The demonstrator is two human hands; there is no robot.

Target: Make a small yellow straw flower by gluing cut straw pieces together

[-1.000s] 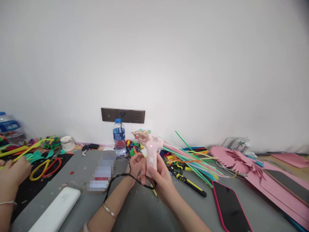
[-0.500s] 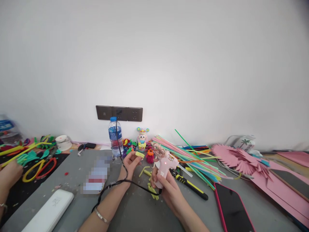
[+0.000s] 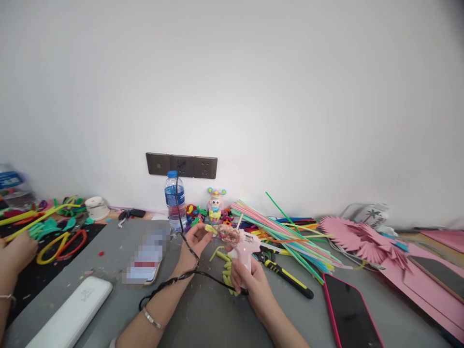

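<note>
My left hand [image 3: 195, 245] pinches a small yellow-green fuzzy piece [image 3: 210, 229] between its fingertips. Wrapped round the handle of a pale pink glue gun [image 3: 243, 251] is my right hand [image 3: 250, 280]. The gun's crusted nozzle end [image 3: 228, 234] points left, close to the yellow-green piece; whether they touch cannot be made out. A black cable [image 3: 203, 273] runs from the gun's handle across my left wrist. Several more yellow-green pieces [image 3: 226, 266] lie on the grey mat between my hands.
Behind my hands stand a water bottle [image 3: 175, 203] and a small figure [image 3: 215, 207]. Pipe cleaners [image 3: 290, 237], yellow-black pliers [image 3: 290, 279] and a red-edged phone [image 3: 351, 311] are on the right. At left are a white power bank [image 3: 72, 311], another phone [image 3: 147, 261] and another person's hand [image 3: 18, 256].
The glue gun has turned and its nozzle has moved left and down, nearer the piece in my left hand. The view has shifted slightly. The other person's hand has risen a little.
</note>
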